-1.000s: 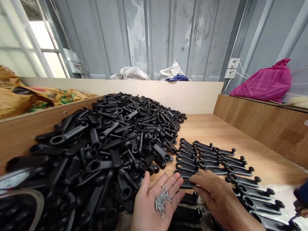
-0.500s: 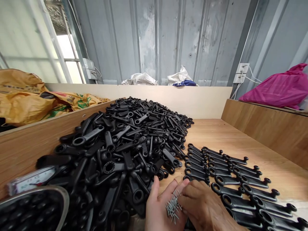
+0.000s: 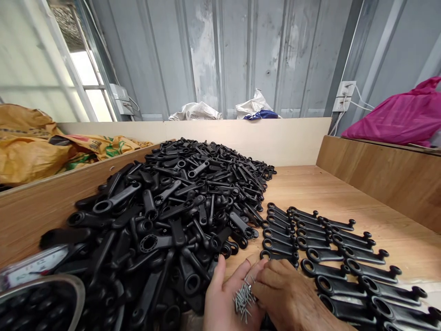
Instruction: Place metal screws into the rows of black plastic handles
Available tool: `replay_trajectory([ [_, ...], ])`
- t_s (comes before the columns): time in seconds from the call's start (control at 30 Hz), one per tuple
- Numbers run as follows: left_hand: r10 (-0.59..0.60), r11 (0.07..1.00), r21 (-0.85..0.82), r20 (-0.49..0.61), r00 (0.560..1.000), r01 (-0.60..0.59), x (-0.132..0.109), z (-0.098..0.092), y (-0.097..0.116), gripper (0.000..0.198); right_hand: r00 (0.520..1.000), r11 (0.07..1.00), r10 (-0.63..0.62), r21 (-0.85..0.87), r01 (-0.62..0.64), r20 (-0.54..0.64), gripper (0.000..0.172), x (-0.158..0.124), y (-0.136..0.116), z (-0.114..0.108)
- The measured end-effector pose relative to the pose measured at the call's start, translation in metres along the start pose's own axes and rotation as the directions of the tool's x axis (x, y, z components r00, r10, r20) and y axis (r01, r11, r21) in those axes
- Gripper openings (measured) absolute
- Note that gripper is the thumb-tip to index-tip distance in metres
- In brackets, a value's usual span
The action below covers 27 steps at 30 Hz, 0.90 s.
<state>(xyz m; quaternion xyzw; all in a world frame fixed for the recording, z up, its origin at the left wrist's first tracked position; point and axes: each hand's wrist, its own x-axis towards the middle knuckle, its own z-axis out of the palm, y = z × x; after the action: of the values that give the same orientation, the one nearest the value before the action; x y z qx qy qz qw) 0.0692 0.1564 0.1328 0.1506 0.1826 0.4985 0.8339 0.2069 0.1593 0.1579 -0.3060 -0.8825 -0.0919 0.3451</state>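
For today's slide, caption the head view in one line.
Left hand cups small nails as right hand picks at them, between heaped and lined-up black handles.

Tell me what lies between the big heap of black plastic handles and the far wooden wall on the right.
Head view: rows of laid-out black handles on bare wooden tabletop.

Left hand (image 3: 225,301) lies palm up, open and cupped, fingers spread. Right hand (image 3: 287,296) curls over it, fingertips meeting the left palm.

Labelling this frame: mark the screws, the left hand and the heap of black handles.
screws (image 3: 243,299), head view, middle of the bunch.
left hand (image 3: 220,305), head view, open palm.
heap of black handles (image 3: 179,207), head view, heap's middle.
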Motion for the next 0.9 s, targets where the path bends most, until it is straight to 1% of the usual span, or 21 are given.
replay_trajectory([
  [0.03, -0.005, 1.000, 0.005, -0.006, 1.000, 0.005, -0.002, 0.002, 0.001, 0.054, 1.000, 1.000, 0.009, 0.001, -0.009, -0.019, 0.014, -0.001, 0.000, 0.001],
  [0.1, -0.025, 0.999, 0.023, -0.028, 0.999, 0.026, -0.005, 0.009, 0.004, 0.062, 0.999, 1.000, 0.023, 0.016, -0.023, -0.044, 0.015, -0.003, -0.002, 0.003],
  [0.2, -0.049, 0.998, 0.046, -0.032, 0.998, 0.050, -0.006, 0.019, 0.007, 0.072, 1.000, 0.999, 0.012, 0.030, -0.012, -0.024, 0.020, -0.004, -0.003, 0.004],
  [0.27, -0.054, 0.997, 0.055, -0.022, 0.998, 0.055, -0.007, 0.021, 0.007, 0.069, 0.999, 1.000, 0.003, 0.027, -0.002, -0.051, 0.025, -0.004, -0.003, 0.006],
  [0.33, -0.018, 0.999, 0.044, -0.003, 1.000, 0.018, -0.007, 0.018, 0.005, 0.064, 0.997, 1.000, 0.007, 0.027, -0.005, -0.079, 0.028, -0.004, -0.001, 0.007],
  [0.43, 0.010, 1.000, 0.027, 0.017, 1.000, -0.011, -0.009, 0.013, 0.002, 0.057, 0.993, 1.000, 0.000, 0.030, 0.004, -0.117, 0.029, -0.004, 0.000, 0.008],
  [0.5, 0.013, 1.000, 0.025, 0.022, 1.000, -0.013, -0.009, 0.011, 0.000, 0.056, 0.994, 1.000, -0.010, 0.017, 0.011, -0.106, 0.027, -0.004, 0.000, 0.006],
  [0.6, -0.014, 1.000, 0.027, 0.017, 1.000, 0.014, -0.010, 0.011, 0.000, 0.054, 0.998, 0.999, -0.026, -0.024, 0.024, -0.052, 0.022, -0.003, -0.002, 0.002],
  [0.7, -0.105, 0.994, 0.022, -0.009, 0.994, 0.105, -0.011, 0.016, -0.001, 0.053, 0.996, 1.000, -0.030, -0.011, 0.029, -0.079, 0.020, -0.001, -0.004, -0.001],
  [0.73, -0.125, 0.992, 0.017, -0.020, 0.992, 0.125, -0.011, 0.019, -0.001, 0.054, 0.996, 1.000, -0.014, 0.009, 0.015, -0.091, 0.020, -0.001, -0.004, -0.003],
  [0.8, -0.125, 0.992, 0.022, -0.061, 0.990, 0.127, -0.011, 0.028, -0.001, 0.056, 0.998, 0.999, 0.031, 0.030, -0.029, -0.062, 0.018, 0.001, -0.002, -0.009],
  [0.83, -0.098, 0.994, 0.032, -0.114, 0.989, 0.102, -0.011, 0.034, 0.000, 0.058, 0.997, 0.998, 0.068, 0.019, -0.067, -0.031, 0.017, 0.001, 0.000, -0.015],
  [0.87, -0.062, 0.997, 0.041, -0.199, 0.978, 0.071, -0.011, 0.040, 0.001, 0.059, 0.993, 0.993, 0.115, -0.010, -0.115, 0.003, 0.018, 0.002, 0.003, -0.021],
  [0.9, -0.025, 0.998, 0.045, -0.295, 0.955, 0.041, -0.012, 0.047, 0.002, 0.061, 0.986, 0.985, 0.165, -0.050, -0.163, 0.035, 0.019, 0.002, 0.007, -0.029],
])
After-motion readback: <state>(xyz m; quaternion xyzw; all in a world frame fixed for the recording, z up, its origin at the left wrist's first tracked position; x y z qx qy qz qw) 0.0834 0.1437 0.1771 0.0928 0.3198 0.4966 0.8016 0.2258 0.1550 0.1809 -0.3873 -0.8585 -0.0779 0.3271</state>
